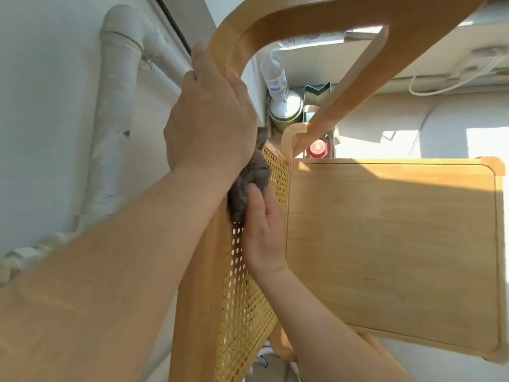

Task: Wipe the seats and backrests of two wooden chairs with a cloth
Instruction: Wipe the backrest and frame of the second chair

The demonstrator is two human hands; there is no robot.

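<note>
I look straight down on one wooden chair with a flat seat [391, 252] and a woven cane backrest [245, 299]. My left hand [212, 114] grips the curved wooden top frame [275, 20] of the backrest, fingers wrapped over its edge. My right hand [261, 230] presses a grey cloth [252, 175] flat against the inner face of the cane panel, near its top. The cloth is bunched and partly hidden under my left wrist. A second chair is not in view.
White pipes [118, 106] run along the wall on the left. Behind the chair stand a plastic water bottle [275, 75], a round tin [286, 106], a red-lidded jar [318, 148] and a box. A white cable [451, 84] lies at the upper right.
</note>
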